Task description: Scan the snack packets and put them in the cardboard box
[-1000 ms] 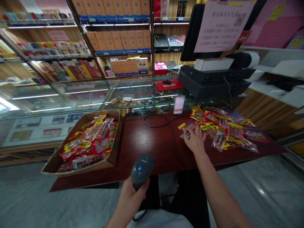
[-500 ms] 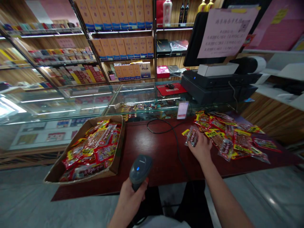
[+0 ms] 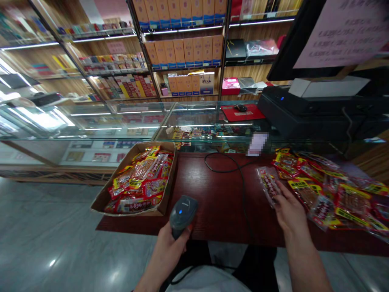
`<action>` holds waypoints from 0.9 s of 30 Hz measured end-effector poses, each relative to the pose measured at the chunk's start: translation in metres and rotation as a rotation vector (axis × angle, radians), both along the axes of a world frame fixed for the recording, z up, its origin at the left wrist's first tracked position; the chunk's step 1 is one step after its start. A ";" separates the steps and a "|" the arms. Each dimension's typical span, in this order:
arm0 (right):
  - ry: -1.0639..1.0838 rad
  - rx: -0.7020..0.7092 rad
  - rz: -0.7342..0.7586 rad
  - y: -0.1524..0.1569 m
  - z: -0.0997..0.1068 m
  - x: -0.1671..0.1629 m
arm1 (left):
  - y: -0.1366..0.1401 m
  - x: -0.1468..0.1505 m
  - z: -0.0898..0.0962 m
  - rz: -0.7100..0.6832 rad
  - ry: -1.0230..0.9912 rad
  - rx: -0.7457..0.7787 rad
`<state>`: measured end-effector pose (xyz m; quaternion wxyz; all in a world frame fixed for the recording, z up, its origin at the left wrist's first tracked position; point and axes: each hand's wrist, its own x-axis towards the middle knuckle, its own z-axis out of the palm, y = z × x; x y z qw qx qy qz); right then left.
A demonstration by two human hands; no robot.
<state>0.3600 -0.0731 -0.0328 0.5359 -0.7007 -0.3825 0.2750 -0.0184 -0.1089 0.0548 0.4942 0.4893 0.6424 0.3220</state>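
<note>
My left hand (image 3: 173, 243) is wrapped round the handle of a dark grey barcode scanner (image 3: 183, 213) with a blue light, held over the table's near edge. My right hand (image 3: 288, 207) grips a clear and red snack packet (image 3: 268, 184) by its near edge, left of the pile. Beside that hand, a heap of red and yellow snack packets (image 3: 352, 198) spreads over the right of the dark red table (image 3: 209, 190). On the left, a cardboard box (image 3: 168, 198) holds several more packets (image 3: 142, 174).
A black cable (image 3: 243, 190) loops across the table. Behind it stands a glass display counter (image 3: 130, 129) with a mouse (image 3: 240, 108) on a red mat (image 3: 255, 113). A dark cash drawer (image 3: 304, 117) and a monitor (image 3: 282, 61) occupy the right. Boxed goods line the shelves (image 3: 185, 28).
My right hand has lifted the snack packet from the left side of the pile and turned it lengthwise. The camera view has turned left. The scanner stays in my left hand.
</note>
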 end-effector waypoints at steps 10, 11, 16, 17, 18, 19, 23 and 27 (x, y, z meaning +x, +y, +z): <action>1.571 0.067 0.231 0.029 0.017 -0.143 | 0.012 0.019 -0.005 -0.075 -0.037 0.007; 1.563 0.050 0.239 0.030 0.015 -0.146 | 0.012 0.020 -0.005 -0.076 -0.027 0.007; 1.463 -0.015 0.208 0.026 0.010 -0.147 | 0.011 0.022 -0.005 -0.093 0.008 -0.026; 1.441 -0.008 0.209 0.025 0.009 -0.146 | 0.010 0.022 -0.005 -0.110 0.011 -0.028; 1.420 0.000 0.219 0.024 0.010 -0.144 | 0.010 0.023 -0.004 -0.128 0.012 -0.026; 1.399 0.009 0.233 0.024 0.010 -0.143 | 0.009 0.023 -0.004 -0.146 0.015 -0.022; 1.272 0.016 0.252 0.026 0.014 -0.144 | 0.006 0.022 0.000 -0.171 0.027 -0.013; 1.052 0.033 0.102 0.033 0.011 -0.149 | 0.005 0.021 -0.001 -0.172 0.025 -0.025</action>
